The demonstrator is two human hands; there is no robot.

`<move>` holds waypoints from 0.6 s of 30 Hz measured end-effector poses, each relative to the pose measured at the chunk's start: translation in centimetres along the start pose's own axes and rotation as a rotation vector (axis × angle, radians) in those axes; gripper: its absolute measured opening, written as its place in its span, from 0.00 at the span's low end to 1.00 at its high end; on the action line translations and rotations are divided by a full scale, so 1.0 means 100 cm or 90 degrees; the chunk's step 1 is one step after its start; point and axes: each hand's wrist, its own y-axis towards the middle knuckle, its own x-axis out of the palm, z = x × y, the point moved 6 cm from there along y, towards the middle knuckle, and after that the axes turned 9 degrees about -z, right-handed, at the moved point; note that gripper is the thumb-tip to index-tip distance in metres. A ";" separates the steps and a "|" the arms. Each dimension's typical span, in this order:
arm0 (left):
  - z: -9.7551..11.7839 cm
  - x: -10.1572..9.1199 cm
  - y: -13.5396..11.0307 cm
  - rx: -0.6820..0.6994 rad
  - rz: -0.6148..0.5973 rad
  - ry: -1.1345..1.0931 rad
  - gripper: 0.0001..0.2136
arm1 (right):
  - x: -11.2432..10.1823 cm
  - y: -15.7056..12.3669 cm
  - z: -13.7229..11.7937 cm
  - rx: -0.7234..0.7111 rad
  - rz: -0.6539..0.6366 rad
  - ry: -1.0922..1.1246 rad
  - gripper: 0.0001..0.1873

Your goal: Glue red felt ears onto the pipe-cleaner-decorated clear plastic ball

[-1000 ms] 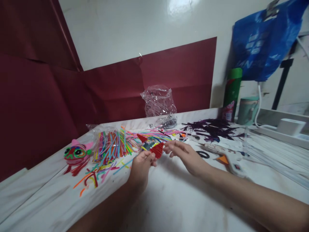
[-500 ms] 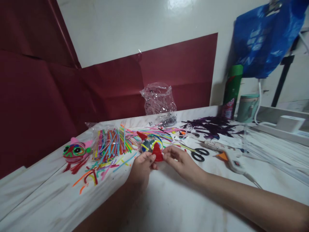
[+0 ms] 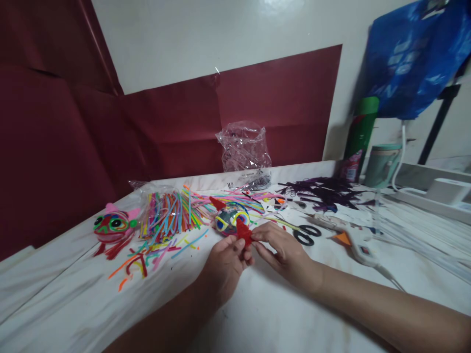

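Observation:
Between my two hands is a small red cone of wound pipe cleaner (image 3: 243,231), its tip pointing up and a little left. My left hand (image 3: 225,262) pinches its lower left side between thumb and fingers. The fingertips of my right hand (image 3: 283,247) close on its lower right edge. Just behind it on the table sits a round craft head (image 3: 228,219) with yellow-and-blue ringed eyes and another red cone (image 3: 218,203) on its upper left. The held cone hides part of that head.
A finished pink craft head (image 3: 113,228) stands at left, beside bundled pipe cleaners (image 3: 171,213) and loose offcuts (image 3: 143,262). Scissors (image 3: 304,235), a glue gun (image 3: 358,245) and purple strips (image 3: 324,191) lie at right. A clear plastic bag (image 3: 246,149) stands behind.
The red cone has tilted to the left and shifted slightly right in my hands. My left hand has moved a little right. The view has shifted slightly.

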 end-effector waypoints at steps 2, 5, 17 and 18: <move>-0.001 0.002 -0.001 -0.004 -0.018 0.000 0.15 | -0.001 -0.001 0.000 0.001 0.003 -0.004 0.07; 0.003 -0.001 0.001 0.027 -0.012 0.021 0.14 | 0.000 -0.002 0.008 0.076 0.001 0.025 0.12; 0.008 -0.001 -0.002 0.089 0.009 0.193 0.15 | 0.023 -0.004 0.025 0.362 -0.123 0.318 0.10; 0.008 -0.001 -0.001 0.090 0.007 0.205 0.14 | 0.024 -0.005 0.025 0.371 -0.124 0.337 0.11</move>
